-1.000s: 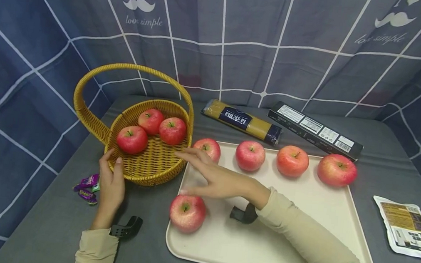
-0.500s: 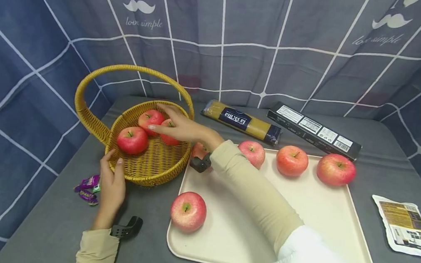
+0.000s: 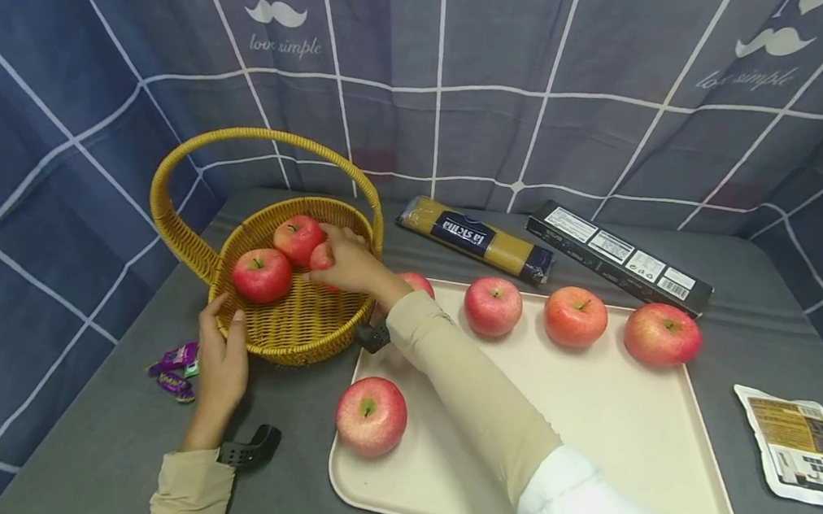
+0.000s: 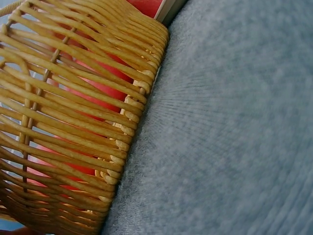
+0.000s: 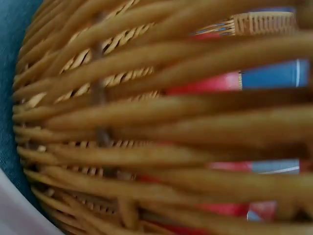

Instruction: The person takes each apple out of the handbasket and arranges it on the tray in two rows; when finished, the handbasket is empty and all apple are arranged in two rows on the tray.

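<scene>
On a clock face with twelve pointing away from the person, the right hand (image 3: 352, 263) reaches into the basket (image 3: 300, 355) from four o'clock, and its thumb and fingers are closed about the gripped apple (image 3: 321, 258). This apple lies at nine o'clock from the palm, inside the basket at its two o'clock side, so the right hand is clearly the nearer one. The apple is round and gives no long axis to follow. Close by, the third apple (image 3: 299, 239) is at ten o'clock from it, and the second apple (image 3: 263, 275) is between eight and nine. The handle (image 3: 275, 137) arches from the basket's nine o'clock to about two, so the side toward the tray (image 3: 609, 437), at four o'clock, seems to me the freer way for this arm. The left hand (image 3: 222, 363) touches the basket edge at eight o'clock; I cannot tell if its fingers pinch the rim. Both wrist views show mainly weave.
</scene>
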Demonstrator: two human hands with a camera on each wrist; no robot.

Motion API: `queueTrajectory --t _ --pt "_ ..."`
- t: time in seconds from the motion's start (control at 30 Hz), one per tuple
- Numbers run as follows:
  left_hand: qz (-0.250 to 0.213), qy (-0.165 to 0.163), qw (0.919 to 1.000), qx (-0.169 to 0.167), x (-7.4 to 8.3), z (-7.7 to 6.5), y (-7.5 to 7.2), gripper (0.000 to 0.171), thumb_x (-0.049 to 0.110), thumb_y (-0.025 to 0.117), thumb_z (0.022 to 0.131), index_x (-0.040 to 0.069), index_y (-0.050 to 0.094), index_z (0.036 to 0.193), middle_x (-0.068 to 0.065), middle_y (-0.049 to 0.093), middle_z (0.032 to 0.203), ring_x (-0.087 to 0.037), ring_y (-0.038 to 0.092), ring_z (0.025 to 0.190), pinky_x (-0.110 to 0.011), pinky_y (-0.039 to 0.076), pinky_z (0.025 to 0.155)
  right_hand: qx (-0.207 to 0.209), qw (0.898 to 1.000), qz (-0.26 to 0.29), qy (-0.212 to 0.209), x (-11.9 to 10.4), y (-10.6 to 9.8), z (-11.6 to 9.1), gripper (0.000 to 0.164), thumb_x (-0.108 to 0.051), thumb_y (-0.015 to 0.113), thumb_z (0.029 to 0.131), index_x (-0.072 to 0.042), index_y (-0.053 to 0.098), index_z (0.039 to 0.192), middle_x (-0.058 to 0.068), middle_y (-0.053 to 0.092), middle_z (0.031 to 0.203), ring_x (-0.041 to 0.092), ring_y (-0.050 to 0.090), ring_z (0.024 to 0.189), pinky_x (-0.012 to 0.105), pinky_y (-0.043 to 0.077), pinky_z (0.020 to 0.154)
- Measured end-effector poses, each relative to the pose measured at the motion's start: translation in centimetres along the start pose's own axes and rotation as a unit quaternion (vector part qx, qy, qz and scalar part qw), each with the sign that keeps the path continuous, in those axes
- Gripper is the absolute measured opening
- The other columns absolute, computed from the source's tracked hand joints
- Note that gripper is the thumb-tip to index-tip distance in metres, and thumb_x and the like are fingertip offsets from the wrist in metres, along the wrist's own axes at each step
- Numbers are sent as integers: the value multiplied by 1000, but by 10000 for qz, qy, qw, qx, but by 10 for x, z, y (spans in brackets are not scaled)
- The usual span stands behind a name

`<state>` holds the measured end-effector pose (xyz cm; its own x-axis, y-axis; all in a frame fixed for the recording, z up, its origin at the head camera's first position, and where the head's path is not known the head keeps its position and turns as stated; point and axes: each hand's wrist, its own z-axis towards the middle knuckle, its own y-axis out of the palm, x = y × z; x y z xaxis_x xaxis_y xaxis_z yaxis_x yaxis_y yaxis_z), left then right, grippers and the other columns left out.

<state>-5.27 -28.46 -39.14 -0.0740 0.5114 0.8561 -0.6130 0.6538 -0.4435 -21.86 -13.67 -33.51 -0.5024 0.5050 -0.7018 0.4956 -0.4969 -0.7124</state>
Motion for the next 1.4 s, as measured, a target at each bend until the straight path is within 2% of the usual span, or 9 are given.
queueTrajectory --t 0.2,0.33,0.47,0.6,0.7,0.83,1.03,1.2,1.4 --pt "30 -21 10000 -37 0 -1 -1 48 30 37 96 4 30 136 -20 30 142 -33 24 134 -54 17 107 -491 9971 -431 -377 0 1 -3 88 -22 76 70 -15 26 142 6 40 136 24 36 129 37 29 107" --pt "44 -21 10000 -61 0 -1 -1 48 31 37 96 4 30 136 -20 30 142 -33 24 134 -54 17 107 -124 9975 -253 -650 4 4 -5 78 -24 76 69 -16 38 137 4 43 133 21 38 125 35 30 106" --pt "69 -21 10000 -66 0 -1 -2 49 31 37 96 4 30 136 -20 30 142 -34 25 134 -54 18 107 590 9915 641 -964 10 5 -8 66 -28 77 69 -15 50 128 -1 48 128 13 42 120 25 33 101" --pt "61 -2 10000 -5 0 -1 -3 48 31 37 96 3 30 135 -20 31 141 -34 26 133 -54 18 107 1083 9706 1756 -1235 8 0 -21 61 -26 78 67 -16 55 123 -4 50 125 7 46 114 19 41 93" --pt "42 16 10000 12 0 0 -3 48 30 37 96 3 31 135 -21 31 141 -34 25 133 -54 18 107 1292 9572 2057 -1571 3 -9 -41 59 -24 79 67 -16 57 121 -4 51 124 6 46 114 20 43 90" --pt "25 19 10000 6 0 0 -1 48 30 38 96 3 31 135 -20 31 141 -33 25 133 -53 18 107 1320 9567 1706 -1957 -1 -27 -80 57 -24 79 67 -15 58 120 -3 51 125 7 43 118 24 45 91" --pt "-17 -10 10000 6 0 -1 -1 48 31 37 96 4 30 136 -19 31 142 -33 25 134 -53 18 107 847 9754 890 -1828 18 -46 -148 56 -32 77 69 -24 57 122 -6 46 131 10 36 124 32 42 94" --pt "-70 -26 10000 3 -1 -2 -1 48 31 36 97 5 30 136 -19 30 142 -32 25 134 -52 18 107 647 9826 146 -1733 43 -45 -197 55 -35 76 69 -28 57 120 -6 48 130 11 39 122 37 38 97" --pt "-107 21 9999 -65 1 -1 0 48 31 36 97 5 29 136 -19 30 142 -31 24 134 -52 17 108 659 9803 -694 -1727 60 -37 -241 54 -37 77 67 -32 56 117 -9 49 126 11 39 119 40 38 96"
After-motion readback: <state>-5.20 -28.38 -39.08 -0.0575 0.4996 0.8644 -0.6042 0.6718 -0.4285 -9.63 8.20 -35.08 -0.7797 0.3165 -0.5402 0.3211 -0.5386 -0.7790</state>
